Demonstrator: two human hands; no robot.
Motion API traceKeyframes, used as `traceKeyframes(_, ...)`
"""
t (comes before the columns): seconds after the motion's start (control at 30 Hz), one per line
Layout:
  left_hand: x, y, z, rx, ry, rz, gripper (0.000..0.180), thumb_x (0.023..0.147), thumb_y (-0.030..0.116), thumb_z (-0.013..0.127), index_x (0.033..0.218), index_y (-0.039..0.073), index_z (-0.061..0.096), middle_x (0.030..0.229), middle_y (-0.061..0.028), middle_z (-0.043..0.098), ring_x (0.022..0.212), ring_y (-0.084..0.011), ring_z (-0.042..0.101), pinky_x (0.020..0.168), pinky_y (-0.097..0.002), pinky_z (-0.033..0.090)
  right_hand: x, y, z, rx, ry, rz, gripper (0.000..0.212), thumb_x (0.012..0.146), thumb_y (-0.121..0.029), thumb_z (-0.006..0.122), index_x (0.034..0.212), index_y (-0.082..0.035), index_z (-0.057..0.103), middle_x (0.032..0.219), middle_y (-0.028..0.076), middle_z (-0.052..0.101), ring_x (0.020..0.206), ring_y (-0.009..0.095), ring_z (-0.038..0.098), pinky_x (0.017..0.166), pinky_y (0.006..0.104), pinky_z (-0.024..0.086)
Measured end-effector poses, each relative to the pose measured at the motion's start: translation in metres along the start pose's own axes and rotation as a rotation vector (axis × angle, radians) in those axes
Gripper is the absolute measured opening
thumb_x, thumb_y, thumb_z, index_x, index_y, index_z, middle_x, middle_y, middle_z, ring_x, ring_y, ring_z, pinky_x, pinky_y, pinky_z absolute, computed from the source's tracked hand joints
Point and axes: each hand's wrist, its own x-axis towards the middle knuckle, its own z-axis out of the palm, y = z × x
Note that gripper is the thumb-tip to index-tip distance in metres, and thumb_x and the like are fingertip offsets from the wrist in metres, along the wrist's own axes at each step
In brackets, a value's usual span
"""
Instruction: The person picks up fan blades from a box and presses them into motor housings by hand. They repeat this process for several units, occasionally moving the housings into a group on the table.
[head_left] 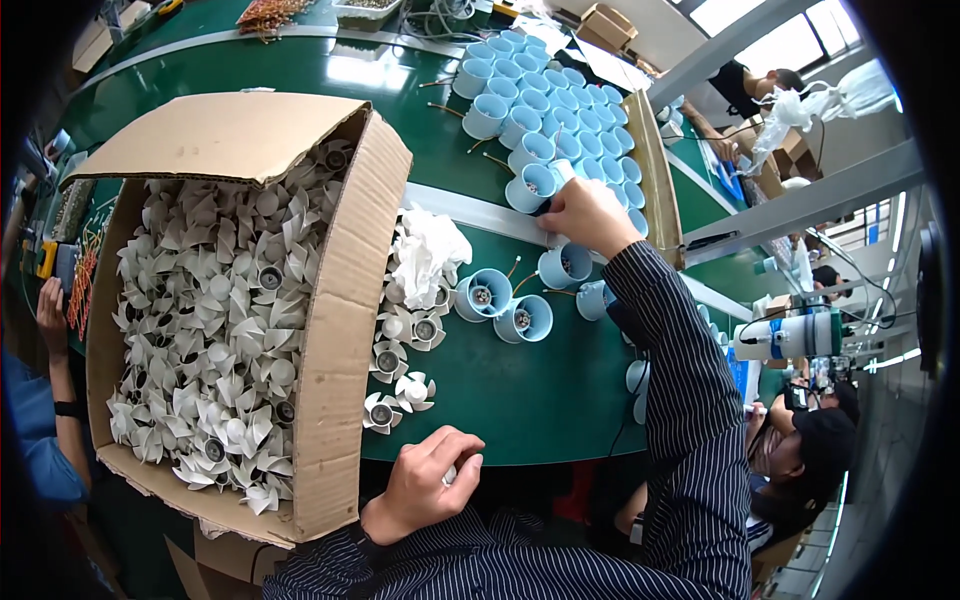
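Note:
My right hand (593, 214) reaches over the front of a dense block of light blue cup-shaped housings (560, 120). Its fingers are closed beside a near blue housing (530, 188); what they grip is hidden. Over the table's front edge, my left hand (425, 482) is curled closed, with a small pale bit showing between the fingers that I cannot make out. Between the hands stand a few blue housings (523, 319) with small motors inside and short wires. Several white fan impellers (383, 412) lie loose beside the box.
A large open cardboard box (345, 300) full of white impellers (215, 330) stands at my left. White crumpled plastic (430, 255) lies against it. A cardboard strip (655, 180) borders the housings on the right. A co-worker's hand (50, 315) is at far left; other people sit at right.

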Motion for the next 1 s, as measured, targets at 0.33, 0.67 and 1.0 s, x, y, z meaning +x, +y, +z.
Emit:
traceKeyframes(0.33,0.002,-0.002,-0.001,0.046,-0.010,0.060,0.017,0.087,-0.001,0.073,0.104,0.000,0.072,0.086,-0.0121,0.072,0.063,-0.0217,0.069,0.054,-0.0331,0.054,0.016,0.015,0.008,-0.040,0.011,-0.102,0.015,0.083,-0.011,0.070,0.087,-0.006,0.083,0.087,0.022,0.078,0.083,0.042,0.077,0.081,0.0492,0.063)
traceKeyframes(0.67,0.002,-0.002,0.000,0.042,0.004,0.042,0.017,0.086,-0.001,0.073,0.103,0.001,0.071,0.086,-0.0117,0.073,0.062,-0.0215,0.069,0.054,-0.0328,0.053,0.014,0.017,0.020,-0.014,0.083,0.067,0.019,0.082,-0.017,0.074,0.087,-0.001,0.083,0.088,0.022,0.079,0.086,0.039,0.077,0.082,0.0457,0.062)
traceKeyframes(1.0,0.000,-0.001,-0.001,0.039,-0.017,0.029,0.016,0.086,-0.001,0.073,0.102,0.001,0.072,0.086,-0.0112,0.073,0.063,-0.0213,0.070,0.054,-0.0320,0.054,0.020,0.018,0.016,0.012,-0.010,0.019,0.021,0.082,-0.015,0.074,0.088,0.003,0.082,0.087,0.024,0.078,0.085,0.040,0.078,0.081,0.0465,0.062)
